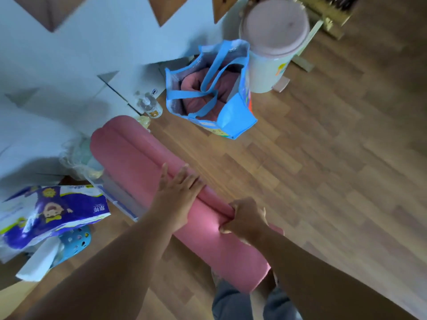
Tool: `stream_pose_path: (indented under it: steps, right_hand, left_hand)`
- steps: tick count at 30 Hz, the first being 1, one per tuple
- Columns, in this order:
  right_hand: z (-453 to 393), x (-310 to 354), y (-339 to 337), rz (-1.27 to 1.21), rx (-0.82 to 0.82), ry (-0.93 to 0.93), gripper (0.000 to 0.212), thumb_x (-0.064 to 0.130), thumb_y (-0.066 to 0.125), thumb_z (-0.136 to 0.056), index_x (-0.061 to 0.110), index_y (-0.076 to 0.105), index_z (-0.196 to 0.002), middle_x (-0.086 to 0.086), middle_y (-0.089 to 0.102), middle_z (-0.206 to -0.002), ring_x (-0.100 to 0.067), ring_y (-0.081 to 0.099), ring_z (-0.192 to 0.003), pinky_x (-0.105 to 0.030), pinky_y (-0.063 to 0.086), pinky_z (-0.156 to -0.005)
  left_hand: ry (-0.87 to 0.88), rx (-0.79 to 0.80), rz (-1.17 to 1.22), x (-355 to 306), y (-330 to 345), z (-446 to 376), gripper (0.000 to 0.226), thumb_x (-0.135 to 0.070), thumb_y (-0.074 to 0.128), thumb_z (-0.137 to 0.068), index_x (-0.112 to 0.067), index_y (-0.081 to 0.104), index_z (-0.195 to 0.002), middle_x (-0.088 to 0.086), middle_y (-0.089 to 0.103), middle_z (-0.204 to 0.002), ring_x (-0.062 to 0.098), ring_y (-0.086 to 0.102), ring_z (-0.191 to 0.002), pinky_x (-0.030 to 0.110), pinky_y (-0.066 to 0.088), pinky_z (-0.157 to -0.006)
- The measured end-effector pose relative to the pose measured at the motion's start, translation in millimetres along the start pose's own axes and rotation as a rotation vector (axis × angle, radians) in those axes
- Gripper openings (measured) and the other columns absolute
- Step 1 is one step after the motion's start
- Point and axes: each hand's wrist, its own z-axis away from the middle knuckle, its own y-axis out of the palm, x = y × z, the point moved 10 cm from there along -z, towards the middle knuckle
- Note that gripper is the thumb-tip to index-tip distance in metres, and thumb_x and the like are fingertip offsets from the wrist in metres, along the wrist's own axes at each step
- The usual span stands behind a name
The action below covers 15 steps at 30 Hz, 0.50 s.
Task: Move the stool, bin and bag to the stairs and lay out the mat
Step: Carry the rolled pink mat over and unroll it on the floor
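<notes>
The rolled pink mat lies under both your hands, its long axis running from near your knees up and left toward the white stairs, with open wooden floor on its right. Your right hand pinches the loose edge of the roll with curled fingers, while your left hand rests flat and open on top, further up the roll. The blue bag and pink-lidded bin stand beyond by the stairs, so unrolling looks best done rightward across the bare boards.
</notes>
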Motion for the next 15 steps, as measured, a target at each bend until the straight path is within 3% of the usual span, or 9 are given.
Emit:
stream_pose_path:
  steps: [2, 5, 7, 9, 11, 13, 15]
  right_hand:
    - [34, -6, -53, -0.002, -0.048, -0.007, 0.027, 0.032, 0.081, -0.055, 0.019, 0.070, -0.075, 0.006, 0.062, -0.068, -0.018, 0.061, -0.081, -0.031, 0.046, -0.086]
    - [82, -19, -119, 0.084, -0.086, -0.009, 0.024, 0.036, 0.081, -0.057, 0.021, 0.066, -0.069, 0.005, 0.060, -0.070, -0.019, 0.057, -0.083, -0.031, 0.043, -0.086]
    - [117, -41, -162, 0.116, -0.126, 0.015, 0.033, 0.039, 0.082, -0.057, 0.021, 0.055, -0.059, 0.007, 0.055, -0.067, -0.017, 0.051, -0.080, -0.032, 0.039, -0.084]
    - [150, -64, -204, 0.129, -0.173, 0.036, 0.042, 0.039, 0.082, -0.058, 0.023, 0.044, -0.053, 0.010, 0.048, -0.061, -0.014, 0.045, -0.077, -0.031, 0.035, -0.080]
    - [189, -90, -239, 0.132, -0.203, 0.059, 0.039, 0.038, 0.082, -0.059, 0.022, 0.047, -0.056, 0.011, 0.047, -0.062, -0.014, 0.043, -0.079, -0.031, 0.034, -0.078]
    - [233, -121, -272, 0.138, -0.232, 0.099, 0.030, 0.039, 0.081, -0.059, 0.021, 0.060, -0.069, 0.010, 0.054, -0.069, -0.015, 0.046, -0.083, -0.032, 0.034, -0.078]
    - [278, -159, -299, 0.100, -0.265, 0.147, 0.034, 0.041, 0.081, -0.058, 0.022, 0.069, -0.084, 0.008, 0.063, -0.080, -0.016, 0.050, -0.091, -0.034, 0.037, -0.082]
  left_hand:
    - [0.046, -0.022, -0.018, -14, -49, -4, 0.094, -0.019, 0.072, -0.066, -0.028, 0.028, -0.148, -0.006, 0.034, -0.149, 0.025, 0.014, -0.149, 0.068, 0.001, -0.112]
    - [0.124, 0.071, -0.130, -36, -106, -13, 0.110, -0.031, 0.080, -0.057, -0.030, 0.019, -0.148, -0.008, 0.030, -0.151, 0.022, 0.015, -0.148, 0.067, 0.002, -0.112]
    - [0.192, 0.080, -0.168, -66, -145, -21, 0.113, -0.043, 0.084, -0.048, -0.031, 0.027, -0.145, -0.009, 0.037, -0.145, 0.019, 0.031, -0.141, 0.065, 0.004, -0.114]
    - [0.270, 0.005, -0.212, -108, -193, -28, 0.095, -0.049, 0.084, -0.045, -0.032, 0.045, -0.130, -0.012, 0.053, -0.128, 0.016, 0.054, -0.122, 0.061, 0.004, -0.116]
    - [0.326, -0.042, -0.256, -157, -240, -25, 0.077, -0.049, 0.083, -0.050, -0.033, 0.053, -0.119, -0.013, 0.062, -0.113, 0.015, 0.063, -0.107, 0.055, 0.002, -0.117]
    - [0.392, -0.046, -0.273, -213, -280, -18, 0.065, -0.045, 0.081, -0.058, -0.031, 0.055, -0.116, -0.010, 0.063, -0.113, 0.016, 0.063, -0.108, 0.049, 0.005, -0.118]
    - [0.460, -0.070, -0.302, -272, -319, -11, 0.057, -0.042, 0.081, -0.062, -0.027, 0.057, -0.112, -0.007, 0.063, -0.115, 0.017, 0.062, -0.111, 0.043, 0.008, -0.118]
